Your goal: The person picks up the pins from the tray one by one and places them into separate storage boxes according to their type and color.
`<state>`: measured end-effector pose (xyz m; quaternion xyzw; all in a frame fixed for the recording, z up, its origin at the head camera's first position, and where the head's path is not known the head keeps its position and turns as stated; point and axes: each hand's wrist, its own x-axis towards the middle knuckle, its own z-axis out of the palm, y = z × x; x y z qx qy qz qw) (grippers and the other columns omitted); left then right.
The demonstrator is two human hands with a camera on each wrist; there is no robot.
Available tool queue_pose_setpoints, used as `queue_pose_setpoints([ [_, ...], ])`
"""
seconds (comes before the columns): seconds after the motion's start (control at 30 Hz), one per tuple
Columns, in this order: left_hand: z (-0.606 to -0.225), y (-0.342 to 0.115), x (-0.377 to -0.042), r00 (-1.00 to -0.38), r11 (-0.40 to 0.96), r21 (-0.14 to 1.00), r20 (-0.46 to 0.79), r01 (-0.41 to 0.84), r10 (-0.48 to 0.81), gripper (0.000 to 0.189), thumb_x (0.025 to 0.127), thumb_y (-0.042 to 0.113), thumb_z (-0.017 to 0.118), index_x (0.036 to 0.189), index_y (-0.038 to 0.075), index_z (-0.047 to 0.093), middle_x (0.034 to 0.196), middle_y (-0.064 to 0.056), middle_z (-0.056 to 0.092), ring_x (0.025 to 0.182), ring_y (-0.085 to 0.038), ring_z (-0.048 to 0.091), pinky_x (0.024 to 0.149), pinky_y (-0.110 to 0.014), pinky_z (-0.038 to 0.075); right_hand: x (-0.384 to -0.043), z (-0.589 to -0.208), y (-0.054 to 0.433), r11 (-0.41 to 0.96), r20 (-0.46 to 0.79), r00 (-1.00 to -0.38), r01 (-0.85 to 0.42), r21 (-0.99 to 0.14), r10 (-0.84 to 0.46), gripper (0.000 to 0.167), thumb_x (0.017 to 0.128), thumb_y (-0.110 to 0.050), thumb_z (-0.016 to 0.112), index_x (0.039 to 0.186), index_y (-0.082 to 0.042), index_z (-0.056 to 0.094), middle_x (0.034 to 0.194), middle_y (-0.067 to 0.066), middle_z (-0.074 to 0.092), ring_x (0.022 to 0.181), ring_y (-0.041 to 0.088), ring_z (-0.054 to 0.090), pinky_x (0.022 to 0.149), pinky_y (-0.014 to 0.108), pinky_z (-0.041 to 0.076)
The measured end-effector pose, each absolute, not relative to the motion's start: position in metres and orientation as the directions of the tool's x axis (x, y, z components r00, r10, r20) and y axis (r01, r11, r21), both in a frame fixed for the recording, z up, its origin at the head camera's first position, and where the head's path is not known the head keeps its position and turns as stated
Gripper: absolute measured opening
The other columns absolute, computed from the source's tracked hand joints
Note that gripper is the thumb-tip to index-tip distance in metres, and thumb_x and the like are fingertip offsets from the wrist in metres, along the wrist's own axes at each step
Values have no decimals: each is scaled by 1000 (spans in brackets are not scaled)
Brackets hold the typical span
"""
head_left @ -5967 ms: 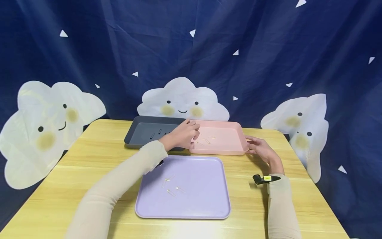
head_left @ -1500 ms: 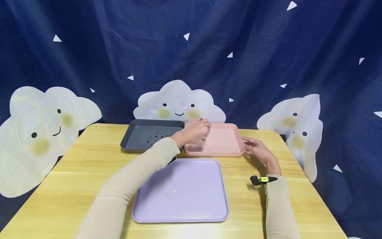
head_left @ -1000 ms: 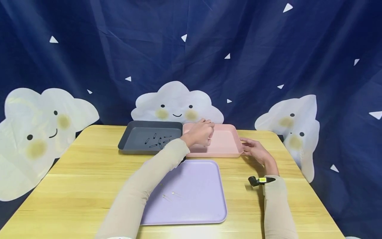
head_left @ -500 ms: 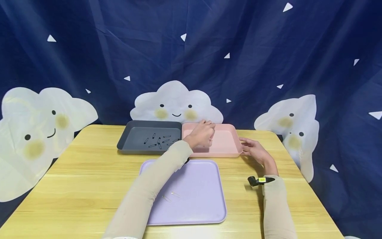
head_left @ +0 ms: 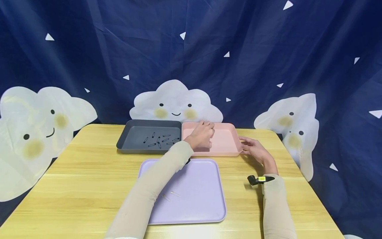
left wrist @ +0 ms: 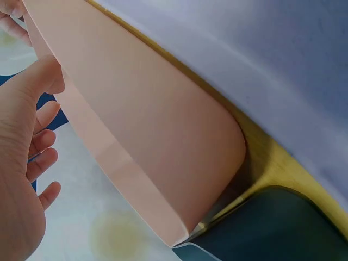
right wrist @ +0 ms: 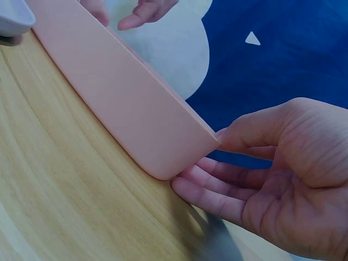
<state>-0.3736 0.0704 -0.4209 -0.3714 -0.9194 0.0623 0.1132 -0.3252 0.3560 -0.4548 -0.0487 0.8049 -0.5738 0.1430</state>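
In the head view my left hand (head_left: 202, 134) is over the left part of the pink tray (head_left: 225, 141), with the palm down and fingers bent. The left wrist view shows the thumb (left wrist: 53, 76) apart from the other fingers, and no object shows between them. What lies beneath this hand is hidden. My right hand (right wrist: 296, 168) holds the tray's right corner, the thumb at the rim and fingers against the lower outer edge. Two gold safety pins (head_left: 175, 194) lie on the purple tray (head_left: 203, 199), partly covered by my left sleeve.
Against the pink tray's left side stands a dark grey tray (head_left: 135, 134) with several black safety pins (head_left: 159, 144) in it. All three trays rest on a wooden table (head_left: 77, 179). A blue curtain (head_left: 155, 39) with white clouds hangs behind the far edge.
My left hand has moved right over the pink tray, then stayed there for about a second. Gold pins visible in that tray earlier are out of sight now. The right hand keeps its place.
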Motion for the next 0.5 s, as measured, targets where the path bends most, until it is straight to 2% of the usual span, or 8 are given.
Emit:
queue_pose_setpoints([
  [0.2,-418,69,-371,-705,717,-187,139,671,696,24,81,39,74,93,19,73,119,0,59,117,-21,52,108,-42,38,-324,-453,354,325,-187,-953,103,-940,-240,55,105,-4,49,157,0,33,143,34,47,101,7,64,87,25,58],
  [0.5,-412,60,-371,-690,710,-140,171,690,704,25,80,37,76,94,17,72,114,0,59,109,-20,51,97,-39,41,-326,-456,356,327,-173,-951,83,-941,-257,55,105,-4,50,157,1,33,141,33,48,101,6,64,88,26,58],
])
